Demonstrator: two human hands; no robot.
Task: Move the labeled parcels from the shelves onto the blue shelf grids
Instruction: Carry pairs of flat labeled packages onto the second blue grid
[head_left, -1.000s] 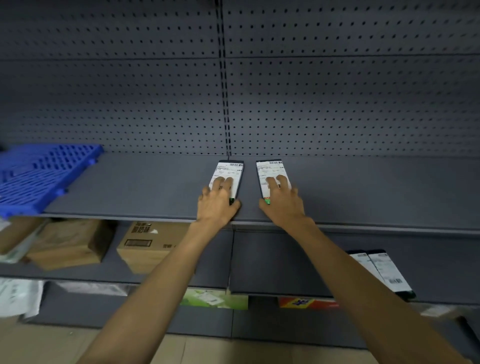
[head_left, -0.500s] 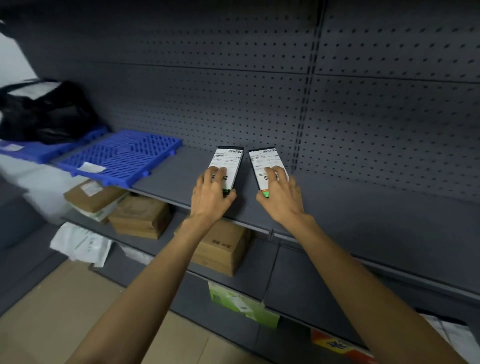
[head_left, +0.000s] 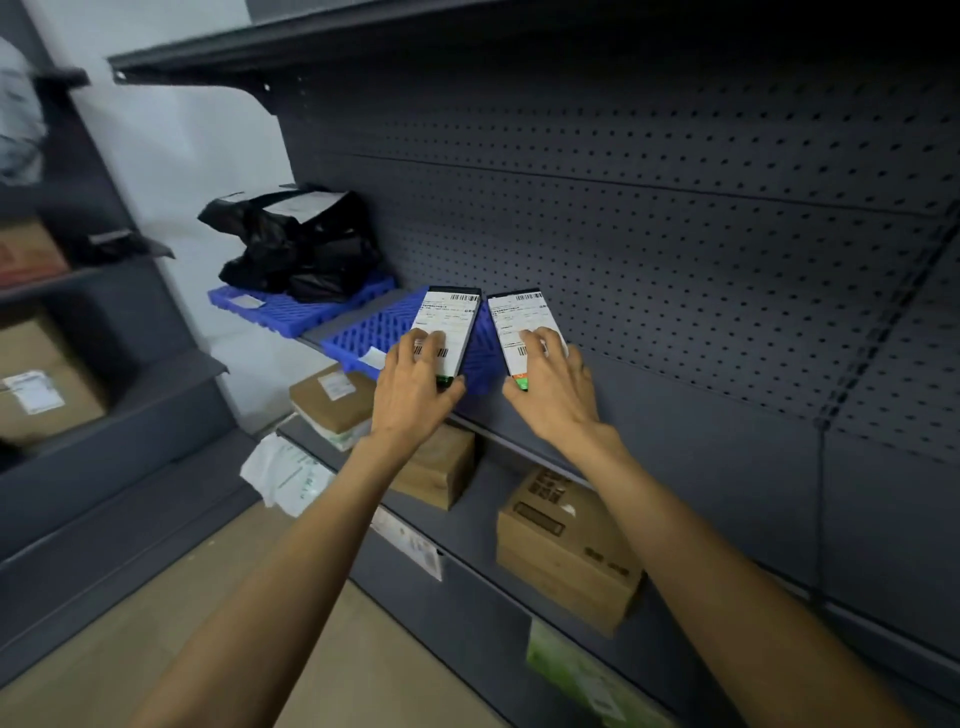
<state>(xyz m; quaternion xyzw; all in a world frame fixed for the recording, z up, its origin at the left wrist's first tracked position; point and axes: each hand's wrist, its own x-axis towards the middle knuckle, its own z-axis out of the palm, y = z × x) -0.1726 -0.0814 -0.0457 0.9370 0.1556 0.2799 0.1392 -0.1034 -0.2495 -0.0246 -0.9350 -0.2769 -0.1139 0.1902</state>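
The left hand (head_left: 415, 387) pinches a slim labeled parcel (head_left: 451, 322), fingers on its label and thumb at its edge. The right hand (head_left: 558, 397) grips a second parcel (head_left: 517, 317) likewise. Both are held side by side at the right end of the nearer blue grid (head_left: 371, 332).

**Supervisor:** Exposure?
**Inspector:** Dim overall. The pegboard panel (head_left: 649, 218) reads dark grey and sinks to near black at the upper right corner. The white wall (head_left: 171, 156) at left is the brightest area.
**Supervisor:** Sharpness?
**Inspector:** Centre acceptable: barcodes on the left parcel (head_left: 452, 317) and right parcel (head_left: 519, 317) resolve, fine print does not. The cardboard box (head_left: 47, 384) at the left edge is smeared. The green package (head_left: 587, 680) at the bottom is soft. Pegboard seams bow toward the frame edges.
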